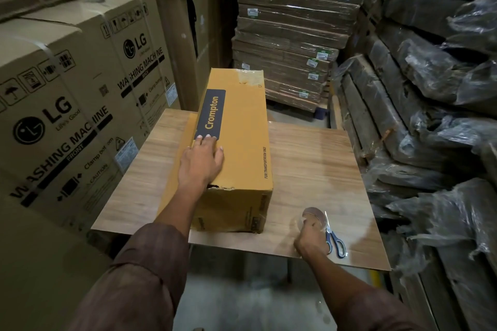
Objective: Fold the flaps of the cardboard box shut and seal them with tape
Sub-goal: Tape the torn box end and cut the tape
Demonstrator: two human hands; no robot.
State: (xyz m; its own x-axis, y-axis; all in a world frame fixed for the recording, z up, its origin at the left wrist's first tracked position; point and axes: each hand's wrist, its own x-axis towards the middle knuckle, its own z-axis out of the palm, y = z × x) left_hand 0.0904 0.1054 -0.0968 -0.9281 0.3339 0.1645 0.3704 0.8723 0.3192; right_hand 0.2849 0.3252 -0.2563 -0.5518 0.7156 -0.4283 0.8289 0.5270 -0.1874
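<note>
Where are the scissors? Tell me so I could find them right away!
Look at the wooden table holding the long yellow box. Go to its near right corner, beside the right hand gripping the clear tape roll. The scissors lie flat there, the only thing with blue handles.

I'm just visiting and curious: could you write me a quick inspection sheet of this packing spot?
Surface: wooden board used as a table.
Job's things: yellow Crompton box lying on it, flaps shut; clear tape roll near the front edge.
Clutter: blue scissors beside the roll.
Hands: left hand rests flat on the box; right hand grips the tape roll.
Cables: nothing seen.
Surroundings: LG cartons left, wrapped flat packs behind, plastic-wrapped bundles right.
</note>
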